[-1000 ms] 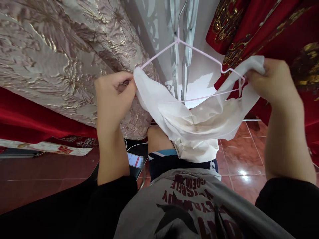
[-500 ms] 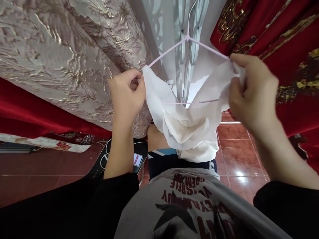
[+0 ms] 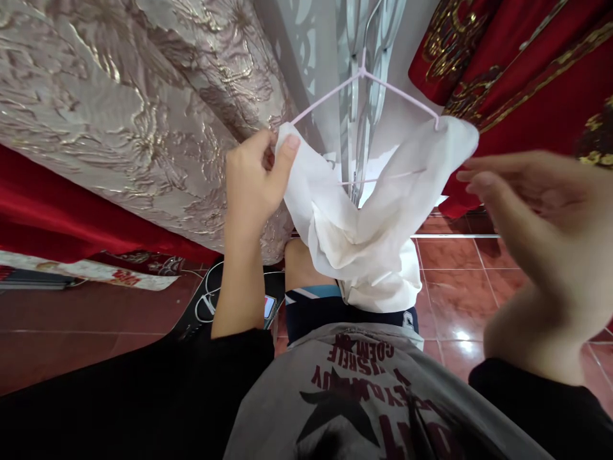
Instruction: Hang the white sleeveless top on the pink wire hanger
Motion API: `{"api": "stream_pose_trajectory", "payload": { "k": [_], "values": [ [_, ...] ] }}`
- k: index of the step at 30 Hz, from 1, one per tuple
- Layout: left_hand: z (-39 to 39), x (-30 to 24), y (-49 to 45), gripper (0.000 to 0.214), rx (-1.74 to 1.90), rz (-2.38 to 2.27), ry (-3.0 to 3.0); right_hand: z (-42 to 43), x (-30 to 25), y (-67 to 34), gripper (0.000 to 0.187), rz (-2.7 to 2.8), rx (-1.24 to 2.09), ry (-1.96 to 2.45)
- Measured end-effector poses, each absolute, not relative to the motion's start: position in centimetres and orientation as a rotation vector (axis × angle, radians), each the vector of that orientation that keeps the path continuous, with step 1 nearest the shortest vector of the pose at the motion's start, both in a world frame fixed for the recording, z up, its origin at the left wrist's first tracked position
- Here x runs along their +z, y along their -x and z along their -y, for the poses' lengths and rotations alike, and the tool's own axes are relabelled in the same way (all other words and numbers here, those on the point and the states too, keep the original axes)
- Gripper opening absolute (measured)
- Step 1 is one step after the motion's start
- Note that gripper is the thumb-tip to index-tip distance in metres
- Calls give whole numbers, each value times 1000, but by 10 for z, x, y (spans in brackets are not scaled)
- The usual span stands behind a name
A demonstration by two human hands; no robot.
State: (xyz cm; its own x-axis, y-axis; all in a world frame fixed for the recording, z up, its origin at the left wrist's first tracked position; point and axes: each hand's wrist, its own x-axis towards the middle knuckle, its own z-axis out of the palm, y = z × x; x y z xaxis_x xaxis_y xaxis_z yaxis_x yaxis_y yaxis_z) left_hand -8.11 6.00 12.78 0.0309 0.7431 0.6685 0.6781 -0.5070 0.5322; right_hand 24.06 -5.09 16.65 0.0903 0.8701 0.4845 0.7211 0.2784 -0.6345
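A white garment (image 3: 364, 223) hangs over a thin pink wire hanger (image 3: 383, 86) straight ahead of me. My left hand (image 3: 253, 179) pinches the garment's left shoulder where it meets the hanger's left end. My right hand (image 3: 531, 204) hovers just right of the garment's right shoulder, fingers stretched out and apart, holding nothing. The garment's lower part sags in folds onto my lap.
A pale gold-patterned curtain (image 3: 134, 108) hangs on the left, red and gold embroidered cloth (image 3: 527, 64) on the right. A silver metal grille (image 3: 364, 38) stands behind the hanger. A phone (image 3: 269, 306) and white cable lie on a dark surface over the red tiled floor (image 3: 460, 294).
My right hand has let go of the garment's right shoulder and drawn back to the right with fingers spread. The left hand keeps its pinch and has shifted slightly right.
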Motion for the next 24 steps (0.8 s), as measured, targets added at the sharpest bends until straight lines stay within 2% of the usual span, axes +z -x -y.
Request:
{"api": "stream_pose_trajectory", "payload": {
  "k": [2,5,9,12,15,17,21,24],
  "values": [
    [-63,121,76,39,1531,-1580,-2117,39,167,-236,25,1632,243,1368],
    [-65,111,71,31,1598,-1580,-1924,-4,132,-222,26,1775,366,1173],
    [-57,94,66,46,1654,-1505,-1833,-63,67,-202,30,2005,270,1023],
    [-42,69,56,57,1855,-1468,-1762,-75,39,-191,29,1886,128,1104],
    [-23,32,34,55,2102,-1548,-1568,-66,28,-183,30,1732,1,1144],
    [-12,9,14,52,2132,-1612,-1444,-58,25,-179,30,1686,-33,1161],
    [-1,-14,-19,62,1922,-1499,-1248,-52,25,-174,30,1670,-20,1198],
    [-5,-8,-23,50,1870,-1439,-1190,-50,26,-172,29,1688,-37,1205]
  ]
}}
